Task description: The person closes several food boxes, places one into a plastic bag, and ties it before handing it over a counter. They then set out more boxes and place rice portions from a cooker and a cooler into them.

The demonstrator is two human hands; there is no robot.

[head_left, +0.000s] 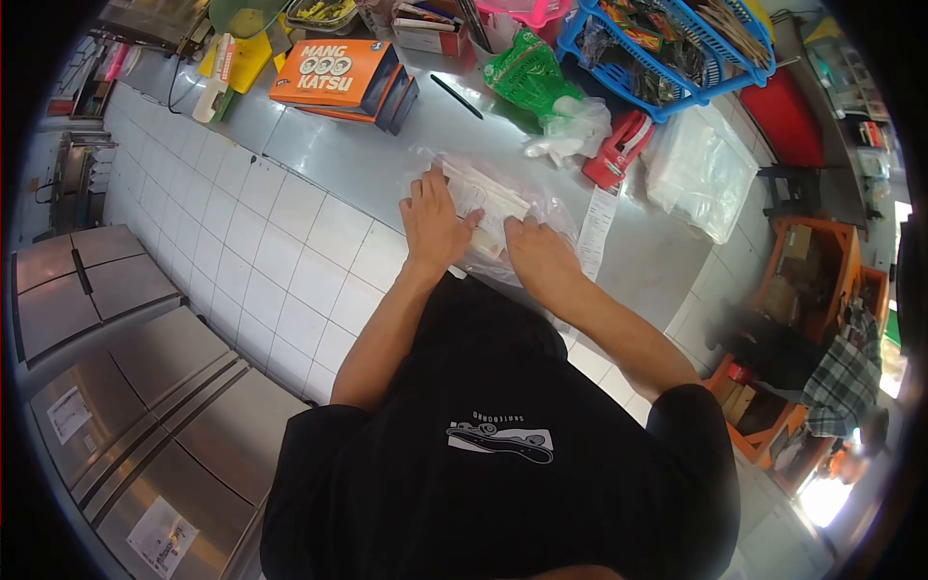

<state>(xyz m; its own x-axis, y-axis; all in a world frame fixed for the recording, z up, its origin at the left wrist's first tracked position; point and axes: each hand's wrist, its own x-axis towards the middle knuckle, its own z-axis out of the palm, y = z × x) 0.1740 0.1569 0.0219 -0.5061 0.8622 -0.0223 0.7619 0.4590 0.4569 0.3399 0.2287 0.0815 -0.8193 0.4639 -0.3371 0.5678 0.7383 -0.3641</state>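
On the steel counter, a clear plastic bag (pixel 551 213) lies around a pale, flat packet (pixel 495 200). My left hand (pixel 435 220) rests on the packet's left side, fingers bent and apart at the tips, thumb towards the middle. At the packet's right edge, my right hand (pixel 541 253) has its fingers curled together on the packet or bag; the exact grip is partly hidden. Just right of the bag lies a printed receipt (pixel 598 230), below a red tape dispenser (pixel 619 150).
Orange boxes (pixel 333 75), a black pen (pixel 456 97), a green bag (pixel 527 72), a blue basket (pixel 701 97) and a stack of clear bags (pixel 701 169) are on the counter (pixel 657 275). A person in a plaid shirt (pixel 839 382) is at the right.
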